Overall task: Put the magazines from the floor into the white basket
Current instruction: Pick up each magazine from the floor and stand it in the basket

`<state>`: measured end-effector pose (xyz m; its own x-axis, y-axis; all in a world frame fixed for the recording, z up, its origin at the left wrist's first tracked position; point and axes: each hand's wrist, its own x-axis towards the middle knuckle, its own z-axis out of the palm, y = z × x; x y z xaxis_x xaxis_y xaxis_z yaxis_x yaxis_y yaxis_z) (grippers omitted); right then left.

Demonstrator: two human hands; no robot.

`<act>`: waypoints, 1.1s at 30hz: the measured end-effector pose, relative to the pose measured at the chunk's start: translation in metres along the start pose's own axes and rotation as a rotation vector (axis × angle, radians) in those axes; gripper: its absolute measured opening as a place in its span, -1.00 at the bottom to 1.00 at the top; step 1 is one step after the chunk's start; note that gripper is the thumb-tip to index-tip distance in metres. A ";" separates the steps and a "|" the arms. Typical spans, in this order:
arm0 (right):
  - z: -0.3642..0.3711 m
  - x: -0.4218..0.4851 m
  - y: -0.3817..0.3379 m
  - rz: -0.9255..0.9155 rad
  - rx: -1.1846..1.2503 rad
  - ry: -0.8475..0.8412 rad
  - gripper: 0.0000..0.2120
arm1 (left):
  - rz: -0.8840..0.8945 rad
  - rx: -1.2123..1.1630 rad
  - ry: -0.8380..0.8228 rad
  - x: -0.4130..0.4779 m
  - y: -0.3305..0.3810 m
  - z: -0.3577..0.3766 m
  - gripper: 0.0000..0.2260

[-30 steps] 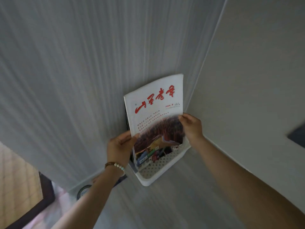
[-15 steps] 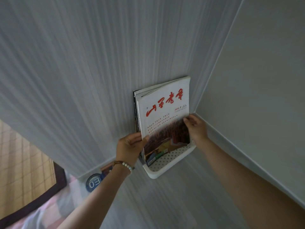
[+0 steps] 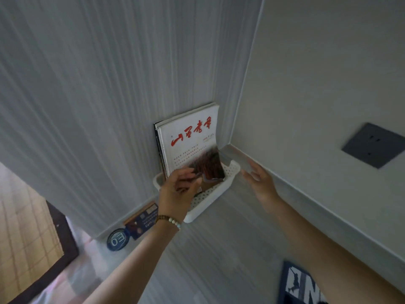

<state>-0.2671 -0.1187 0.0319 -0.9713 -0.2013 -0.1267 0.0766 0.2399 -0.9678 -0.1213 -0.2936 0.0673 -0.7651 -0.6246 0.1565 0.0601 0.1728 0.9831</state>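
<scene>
While the white red-lettered paper magazine (image 3: 190, 137) stands upright in the white perforated plastic basket (image 3: 220, 189), both hands hover empty and loose-fingered beside it. A dark blue magazine (image 3: 143, 217) lies near-left, long axis along the wall (image 3: 87, 106), nearer the left hand (image 3: 177, 194) than the right hand (image 3: 259, 178).

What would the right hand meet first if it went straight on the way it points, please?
Probably the right end of the white basket, just ahead of the right hand; depth is unclear, so it might instead reach the baseboard.
</scene>
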 end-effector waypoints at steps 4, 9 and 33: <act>-0.050 -0.042 0.026 0.105 -0.010 0.134 -0.51 | -0.097 0.044 -0.268 -0.029 -0.012 0.039 -0.77; -0.124 -0.112 0.064 0.253 -0.031 0.298 -0.51 | -0.242 0.075 -0.512 -0.077 -0.026 0.092 -0.76; -0.251 -0.317 0.175 0.667 0.177 0.817 -0.37 | -0.381 0.364 -1.111 -0.249 -0.059 0.222 -0.68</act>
<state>-0.0028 0.2257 -0.0429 -0.5725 0.6325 -0.5216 0.6159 -0.0882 -0.7829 -0.0764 0.0204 -0.0503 -0.8356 0.2750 -0.4756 -0.3331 0.4349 0.8366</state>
